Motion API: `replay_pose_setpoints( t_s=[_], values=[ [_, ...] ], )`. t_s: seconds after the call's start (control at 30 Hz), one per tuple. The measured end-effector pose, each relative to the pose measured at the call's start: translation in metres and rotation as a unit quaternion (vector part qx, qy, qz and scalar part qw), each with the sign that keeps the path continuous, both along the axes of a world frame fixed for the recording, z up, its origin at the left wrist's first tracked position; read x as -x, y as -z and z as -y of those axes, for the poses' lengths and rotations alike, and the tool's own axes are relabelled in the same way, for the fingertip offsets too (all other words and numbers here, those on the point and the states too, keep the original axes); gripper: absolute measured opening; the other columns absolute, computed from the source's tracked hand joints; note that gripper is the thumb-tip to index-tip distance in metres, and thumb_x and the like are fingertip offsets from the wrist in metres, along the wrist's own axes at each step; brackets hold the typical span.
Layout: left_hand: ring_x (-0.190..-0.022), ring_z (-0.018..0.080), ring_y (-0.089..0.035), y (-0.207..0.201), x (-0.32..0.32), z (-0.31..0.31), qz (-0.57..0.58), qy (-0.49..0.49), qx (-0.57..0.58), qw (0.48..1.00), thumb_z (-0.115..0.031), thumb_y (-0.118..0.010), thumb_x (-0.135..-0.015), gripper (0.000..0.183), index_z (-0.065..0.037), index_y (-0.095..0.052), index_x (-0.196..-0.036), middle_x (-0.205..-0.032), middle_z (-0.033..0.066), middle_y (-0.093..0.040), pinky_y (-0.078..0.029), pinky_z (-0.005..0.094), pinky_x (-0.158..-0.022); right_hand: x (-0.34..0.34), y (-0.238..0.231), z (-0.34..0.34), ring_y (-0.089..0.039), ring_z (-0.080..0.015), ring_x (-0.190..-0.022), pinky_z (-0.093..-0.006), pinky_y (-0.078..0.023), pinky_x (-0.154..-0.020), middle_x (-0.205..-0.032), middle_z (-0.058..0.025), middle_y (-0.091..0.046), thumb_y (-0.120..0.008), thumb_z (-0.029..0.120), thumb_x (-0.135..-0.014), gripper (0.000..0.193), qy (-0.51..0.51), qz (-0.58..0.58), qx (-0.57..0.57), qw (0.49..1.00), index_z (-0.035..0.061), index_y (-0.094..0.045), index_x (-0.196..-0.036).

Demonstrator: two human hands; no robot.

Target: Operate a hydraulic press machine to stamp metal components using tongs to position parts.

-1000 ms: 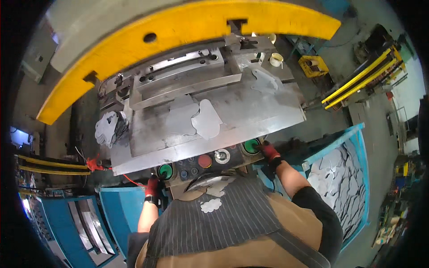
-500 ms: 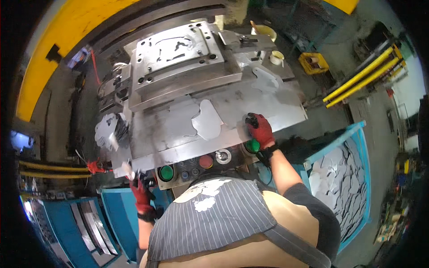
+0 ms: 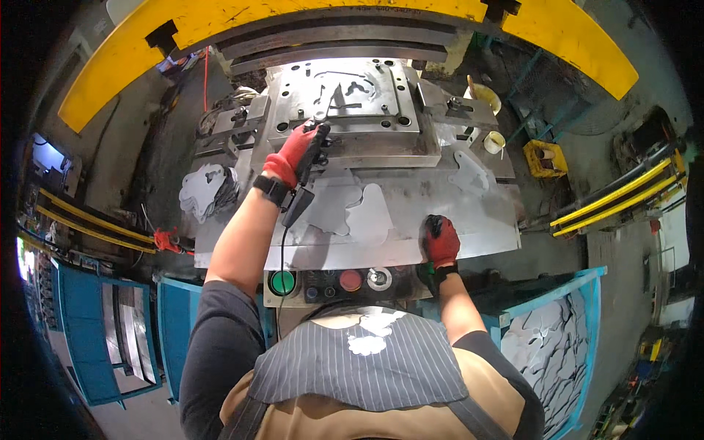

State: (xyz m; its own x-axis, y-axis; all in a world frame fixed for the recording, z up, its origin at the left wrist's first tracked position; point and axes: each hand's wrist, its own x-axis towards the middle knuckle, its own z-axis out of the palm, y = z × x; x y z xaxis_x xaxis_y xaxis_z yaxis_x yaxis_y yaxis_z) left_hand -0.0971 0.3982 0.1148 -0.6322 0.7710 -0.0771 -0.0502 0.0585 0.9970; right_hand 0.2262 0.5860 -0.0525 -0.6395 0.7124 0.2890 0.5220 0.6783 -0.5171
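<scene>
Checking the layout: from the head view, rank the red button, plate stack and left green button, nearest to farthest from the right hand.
1. Red button, left of the right hand
2. Left green button, panel's left end
3. Plate stack, table's left side

Glares white across the top of the die (image 3: 359, 114). Dulls to a grey sheen on the counter (image 3: 473, 229) in front of the die, shadowed beside the right hand (image 3: 441, 240). Bends the yellow beam (image 3: 242, 15) beyond the die, blackening toward the corners.
</scene>
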Motion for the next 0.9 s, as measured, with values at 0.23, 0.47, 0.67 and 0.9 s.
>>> replay_pose_setpoints(
  t_s=[0.23,0.47,0.67,0.9],
  values=[
    [-0.051,0.006,-0.047,0.006,-0.003,-0.011,0.005,-0.02,-0.023,1.0,-0.031,-0.052,-0.086,0.021,-0.01,-0.052,-0.088,-0.067,-0.0019,-0.052,-0.038,0.0197,-0.042,-0.005,0.002,-0.004,-0.053,-0.0363,-0.085,-0.0433,-0.044,-0.07,-0.096,-0.0157,-0.055,-0.058,0.032,-0.075,0.036,-0.011,-0.028,-0.001,1.0,0.0074,-0.051,-0.101],
    [-0.05,0.0048,-0.045,-0.005,-0.012,-0.004,0.045,-0.02,-0.029,0.998,-0.027,-0.05,-0.087,0.016,-0.011,-0.052,-0.087,-0.066,-0.0041,-0.05,-0.037,0.0191,-0.041,-0.011,0.004,-0.04,-0.058,-0.0291,-0.087,-0.0356,-0.045,-0.074,-0.093,-0.0143,-0.06,-0.062,0.022,-0.073,0.034,-0.099,-0.096,0.271,0.953,0.005,-0.055,-0.102],
    [-0.049,0.0047,-0.045,-0.008,-0.014,-0.011,0.096,0.02,-0.08,0.992,-0.024,-0.049,-0.087,0.014,-0.01,-0.053,-0.088,-0.065,-0.0041,-0.049,-0.036,0.0192,-0.041,0.0,-0.021,-0.088,-0.06,-0.0213,-0.084,-0.0299,-0.045,-0.075,-0.092,-0.0118,-0.062,-0.061,0.015,-0.075,0.027,-0.043,-0.21,0.339,0.916,0.0029,-0.058,-0.099],
    [-0.045,0.0063,-0.042,0.0,-0.009,-0.002,0.049,-0.018,-0.064,0.997,-0.03,-0.049,-0.087,0.019,-0.012,-0.048,-0.082,-0.063,-0.0029,-0.046,-0.037,0.0219,-0.039,0.013,-0.025,-0.098,-0.06,-0.0201,-0.085,-0.0294,-0.045,-0.076,-0.094,-0.0115,-0.063,-0.06,0.012,-0.075,0.03,-0.017,-0.179,0.27,0.946,0.0032,-0.057,-0.104]
  ],
)
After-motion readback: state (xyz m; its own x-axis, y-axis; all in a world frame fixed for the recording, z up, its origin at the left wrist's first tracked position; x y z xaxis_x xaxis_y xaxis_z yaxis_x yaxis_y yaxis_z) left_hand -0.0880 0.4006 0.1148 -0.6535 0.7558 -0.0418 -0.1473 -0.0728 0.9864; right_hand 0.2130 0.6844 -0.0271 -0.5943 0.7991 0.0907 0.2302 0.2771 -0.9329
